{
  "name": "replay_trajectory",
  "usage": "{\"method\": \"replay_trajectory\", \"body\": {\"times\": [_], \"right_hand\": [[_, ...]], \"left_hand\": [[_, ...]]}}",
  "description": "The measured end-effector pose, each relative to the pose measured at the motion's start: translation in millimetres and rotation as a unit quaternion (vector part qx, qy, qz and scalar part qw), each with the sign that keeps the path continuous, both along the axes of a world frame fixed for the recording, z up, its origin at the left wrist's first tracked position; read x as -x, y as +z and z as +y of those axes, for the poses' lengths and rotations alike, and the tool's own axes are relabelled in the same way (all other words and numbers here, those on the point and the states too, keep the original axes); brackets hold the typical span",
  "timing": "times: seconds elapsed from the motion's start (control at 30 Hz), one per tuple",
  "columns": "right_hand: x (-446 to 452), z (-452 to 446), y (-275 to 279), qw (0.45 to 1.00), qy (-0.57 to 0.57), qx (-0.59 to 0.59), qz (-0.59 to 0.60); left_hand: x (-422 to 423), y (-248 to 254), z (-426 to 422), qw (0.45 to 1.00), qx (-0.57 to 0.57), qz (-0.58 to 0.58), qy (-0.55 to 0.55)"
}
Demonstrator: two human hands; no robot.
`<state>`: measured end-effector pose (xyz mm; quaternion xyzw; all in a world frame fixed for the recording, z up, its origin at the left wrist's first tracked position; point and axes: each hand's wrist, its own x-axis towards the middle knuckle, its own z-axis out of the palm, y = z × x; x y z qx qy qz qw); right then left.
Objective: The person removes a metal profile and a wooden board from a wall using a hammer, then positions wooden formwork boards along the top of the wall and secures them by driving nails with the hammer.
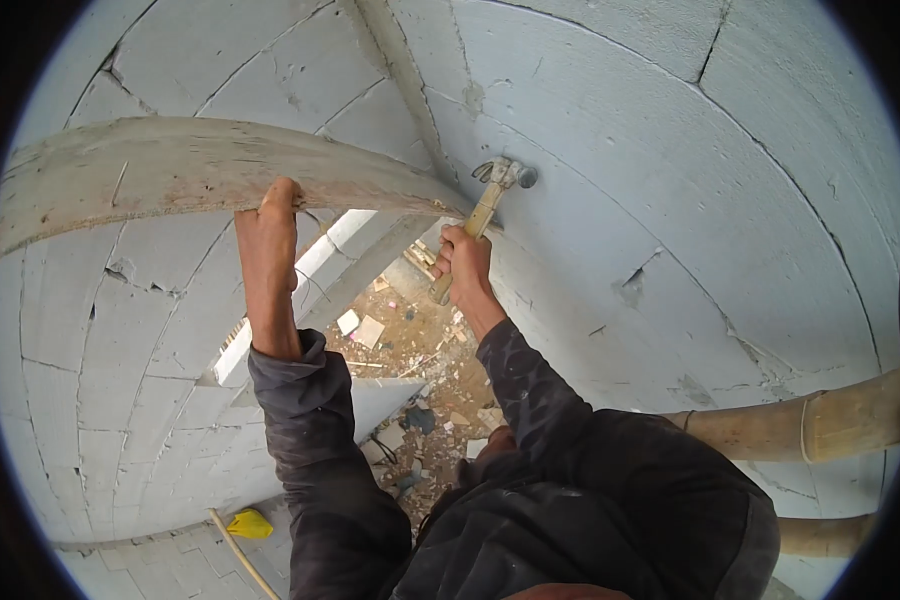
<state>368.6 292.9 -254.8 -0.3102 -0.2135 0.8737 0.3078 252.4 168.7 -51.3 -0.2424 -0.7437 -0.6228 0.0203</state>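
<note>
– Okay, state of the hands?
– Right hand clenched round the hammer, upper part of the handle. Left hand grasping the lower edge of the board; fingertips behind it, can't see them.

– Which step?
– My read: board being steadied, hammer up near its far end. No contact between hammer head and board that I can see. Can't tell if it's mid-swing.

– What would the next move call for?
– If it's a strike: firm left grip, left fingers out of line, room for the head beside the wall.

– Hammer orientation?
– Long axis diagonal, butt lower left, head upper right. Striking face points right, claw left. Head is just beside the wall; touching or not, can't tell.

– Board?
– Long axis runs across the view, from the left side to near the wall corner. Looks bowed, maybe just the lens. Thin nail-like sliver on its face, left of the left hand.

– Further out?
– Loose wire below the left hand, rubble far below through the gap. Two bamboo poles at right, yellow item lower left.
</note>
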Motion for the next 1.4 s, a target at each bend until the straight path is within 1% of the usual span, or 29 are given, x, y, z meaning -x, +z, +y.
{"method": "replay_trajectory", "body": {"times": [0.03, 0.07, 0.1, 0.13, 0.2, 0.3, 0.37, 0.4, 0.47, 0.57, 0.63, 0.73, 0.8, 0.9, 0.97, 1.0, 1.03, 1.1, 1.17, 1.23, 1.27, 1.3, 1.33, 1.37, 1.4], "right_hand": [[-4, -4, -9, 1.0, -0.008, -0.01, -0.011], [-6, -6, -19, 0.999, -0.015, -0.024, -0.018], [-11, -9, -28, 0.996, -0.03, -0.061, -0.056], [-16, -11, -42, 0.996, -0.026, -0.064, -0.056], [-25, -11, -71, 0.985, -0.025, -0.115, -0.126], [-30, -9, -100, 0.984, -0.027, -0.088, -0.151], [-31, -5, -106, 0.984, -0.032, -0.069, -0.159], [-30, -3, -109, 0.984, -0.034, -0.053, -0.169], [-27, -1, -111, 0.984, -0.038, -0.046, -0.17], [-21, 5, -115, 0.981, -0.034, -0.047, -0.186], [-19, 8, -119, 0.975, -0.028, -0.068, -0.208], [-16, 9, -120, 0.976, -0.023, -0.062, -0.209], [-16, 9, -116, 0.98, -0.021, -0.048, -0.192], [-17, 11, -100, 0.984, -0.013, -0.034, -0.174], [-26, 7, -95, 0.982, -0.01, -0.023, -0.185], [-29, 7, -92, 0.985, -0.002, -0.031, -0.168], [-28, 10, -88, 0.988, 0.004, -0.041, -0.148], [-34, 14, -84, 0.987, 0.014, -0.052, -0.15], [-40, 18, -76, 0.983, 0.038, -0.081, -0.158], [-39, 20, -68, 0.982, 0.042, -0.09, -0.16], [-40, 23, -63, 0.984, 0.053, -0.09, -0.141], [-41, 24, -57, 0.987, 0.063, -0.089, -0.122], [-43, 25, -51, 0.986, 0.077, -0.081, -0.124], [-45, 25, -44, 0.987, 0.089, -0.094, -0.1], [-42, 25, -33, 0.986, 0.096, -0.112, -0.071]], "left_hand": [[-3, -13, -20, 1.0, 0.002, -0.006, 0.007], [-6, -22, -39, 0.998, -0.005, -0.047, 0.029], [-8, -32, -58, 0.995, -0.011, -0.086, 0.05], [-5, -45, -78, 0.992, -0.024, -0.116, 0.049], [-8, -75, -110, 0.984, -0.06, -0.161, 0.046], [-22, -122, -145, 0.967, -0.143, -0.205, 0.052], [-36, -155, -175, 0.956, -0.159, -0.243, 0.045], [-48, -163, -179, 0.952, -0.162, -0.251, 0.063], [-61, -172, -181, 0.943, -0.193, -0.255, 0.092], [-58, -173, -178, 0.951, -0.18, -0.231, 0.102], [-50, -173, -174, 0.949, -0.184, -0.23, 0.108], [-34, -173, -174, 0.95, -0.188, -0.219, 0.12], [-29, -173, -178, 0.946, -0.18, -0.249, 0.103], [-84, -186, -185, 0.932, -0.205, -0.276, 0.115], [-158, -206, -182, 0.933, -0.176, -0.29, 0.124], [-199, -207, -183, 0.912, -0.156, -0.354, 0.139], [-221, -230, -195, 0.925, -0.087, -0.331, 0.165], [-237, -245, -204, 0.936, -0.053, -0.262, 0.23], [-233, -228, -204, 0.929, -0.036, -0.265, 0.257], [-217, -222, -207, 0.925, -0.008, -0.308, 0.222], [-212, -228, -205, 0.924, 0.024, -0.303, 0.232], [-206, -242, -206, 0.922, 0.058, -0.297, 0.241], [-200, -264, -208, 0.933, 0.065, -0.268, 0.229], [-198, -290, -216, 0.944, 0.073, -0.239, 0.216], [-199, -324, -225, 0.942, 0.073, -0.237, 0.227]]}}
